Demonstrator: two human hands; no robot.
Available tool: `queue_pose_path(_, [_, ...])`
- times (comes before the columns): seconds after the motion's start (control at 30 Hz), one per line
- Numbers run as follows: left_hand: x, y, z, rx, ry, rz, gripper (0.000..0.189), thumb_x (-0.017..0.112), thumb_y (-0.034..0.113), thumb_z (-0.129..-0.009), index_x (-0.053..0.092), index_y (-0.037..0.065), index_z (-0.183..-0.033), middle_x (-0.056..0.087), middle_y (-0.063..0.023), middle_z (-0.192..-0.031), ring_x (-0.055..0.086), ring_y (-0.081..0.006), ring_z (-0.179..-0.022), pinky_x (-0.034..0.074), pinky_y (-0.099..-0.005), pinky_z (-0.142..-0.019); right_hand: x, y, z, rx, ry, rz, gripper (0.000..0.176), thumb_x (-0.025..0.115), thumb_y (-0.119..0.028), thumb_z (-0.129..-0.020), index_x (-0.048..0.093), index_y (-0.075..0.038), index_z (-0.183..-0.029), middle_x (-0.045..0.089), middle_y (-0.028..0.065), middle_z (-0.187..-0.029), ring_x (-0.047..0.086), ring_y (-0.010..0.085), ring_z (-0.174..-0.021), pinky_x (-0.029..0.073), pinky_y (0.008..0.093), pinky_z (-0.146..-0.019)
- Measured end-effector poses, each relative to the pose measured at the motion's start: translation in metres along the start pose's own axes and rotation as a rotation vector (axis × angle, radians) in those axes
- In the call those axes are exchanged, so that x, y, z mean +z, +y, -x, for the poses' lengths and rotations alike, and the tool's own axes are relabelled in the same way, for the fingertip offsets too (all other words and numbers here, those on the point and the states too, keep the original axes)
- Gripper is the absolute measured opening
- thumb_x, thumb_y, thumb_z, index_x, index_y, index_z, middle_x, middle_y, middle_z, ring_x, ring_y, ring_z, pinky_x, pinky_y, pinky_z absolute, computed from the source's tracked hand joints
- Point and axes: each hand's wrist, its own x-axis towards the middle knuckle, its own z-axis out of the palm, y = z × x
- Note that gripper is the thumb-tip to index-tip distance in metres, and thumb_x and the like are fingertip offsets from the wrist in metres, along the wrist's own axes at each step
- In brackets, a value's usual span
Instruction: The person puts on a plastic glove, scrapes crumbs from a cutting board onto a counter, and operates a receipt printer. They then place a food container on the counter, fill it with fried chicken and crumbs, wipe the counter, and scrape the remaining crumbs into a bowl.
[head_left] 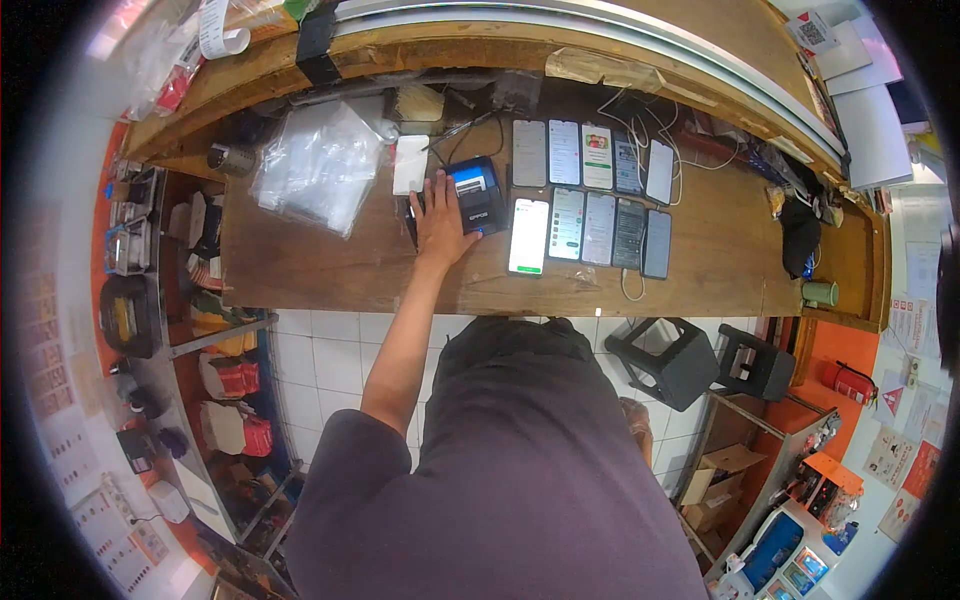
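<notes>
Black plastic on a brown wooden table (380, 285), upper middle of the frame: that's the boxy device (489, 210) with a bluish panel on top, and the person's left hand (437, 225) is laid across its left part. The fingers are spread and pretty much flat, so it's not clenched and not really gripping anything. No luck with the right hand though, can't make it out, so can't tell what it's up to.

Just above the fingertips there's a white rectangular item (410, 160), and further left a pile of clear plastic bags (320, 165). Right of the device sit ten phones (528, 237) in two rows, some screens lit, the lower-left one bright white with a green strip. White cables (678, 150) loop around the upper right ones. Below the table, right of centre, two dark stools (672, 365) lie on white tiles (335, 360).
</notes>
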Motion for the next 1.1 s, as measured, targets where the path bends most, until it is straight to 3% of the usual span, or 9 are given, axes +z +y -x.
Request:
queue_pose_path(0.27, [0.004,-0.001,-0.001,0.007,0.029,0.013,0.106,0.082,0.037,-0.067,0.023,-0.004,-0.144,0.022,-0.0187,-0.152,0.022,-0.0361,-0.141,0.008,-0.0562,-0.115,-0.003,0.014,-0.009,-0.093,-0.011,0.121,0.031,0.058,-0.016,-0.092,0.057,0.000,-0.119,0.066,0.0131,-0.096,0.065,0.0243,-0.081,0.051,0.0366,-0.068])
queue_pose_path(0.33, [0.003,-0.001,-0.002,0.007,0.042,0.027,0.105,0.082,0.035,-0.067,0.023,-0.004,-0.144,0.023,-0.0187,-0.151,0.023,-0.0361,-0.140,0.009,-0.0563,-0.115,-0.003,0.031,-0.021,0.038,-0.022,-0.203,0.031,0.057,-0.016,-0.092,0.057,0.000,-0.118,0.066,0.0143,-0.097,0.065,0.0253,-0.081,0.051,0.0370,-0.069])
queue_pose_path(0.43, [0.000,-0.002,-0.002,-0.005,0.059,0.090,0.101,0.083,0.032,-0.066,0.027,-0.003,-0.142,0.026,-0.0183,-0.150,0.025,-0.0354,-0.140,0.011,-0.0570,-0.115,-0.003,0.035,-0.029,0.119,0.006,-0.221,0.031,0.057,-0.015,-0.092,0.057,0.001,-0.119,0.066,0.0155,-0.098,0.065,0.0263,-0.081,0.052,0.0374,-0.070])
queue_pose_path(0.63, [-0.001,-0.014,-0.009,0.034,0.096,0.196,0.097,0.084,0.028,-0.064,0.031,0.001,-0.139,0.030,-0.0168,-0.148,0.029,-0.0329,-0.138,0.013,-0.0540,-0.115,-0.005,0.011,-0.010,0.013,-0.013,-0.147,0.031,0.059,-0.015,-0.092,0.057,0.001,-0.118,0.065,0.0168,-0.099,0.065,0.0271,-0.082,0.054,0.0380,-0.070])
queue_pose_path(0.73, [-0.004,-0.014,-0.008,0.042,0.092,0.217,0.095,0.085,0.025,-0.062,0.032,0.001,-0.138,0.032,-0.0170,-0.146,0.030,-0.0328,-0.137,0.014,-0.0537,-0.115,-0.007,0.031,-0.028,-0.045,-0.028,-0.187,0.033,0.059,-0.016,-0.091,0.056,0.002,-0.119,0.065,0.0171,-0.099,0.065,0.0273,-0.083,0.053,0.0377,-0.070])
queue_pose_path(1.1, [-0.002,-0.017,-0.007,0.038,0.120,0.236,0.090,0.085,0.015,-0.061,0.036,0.004,-0.135,0.037,-0.0138,-0.142,0.036,-0.0303,-0.133,0.017,-0.0522,-0.115,-0.002,0.003,-0.009,0.075,-0.013,-0.133,0.030,0.057,-0.012,-0.092,0.056,0.002,-0.120,0.065,0.0166,-0.100,0.065,0.0270,-0.081,0.053,0.0373,-0.069])
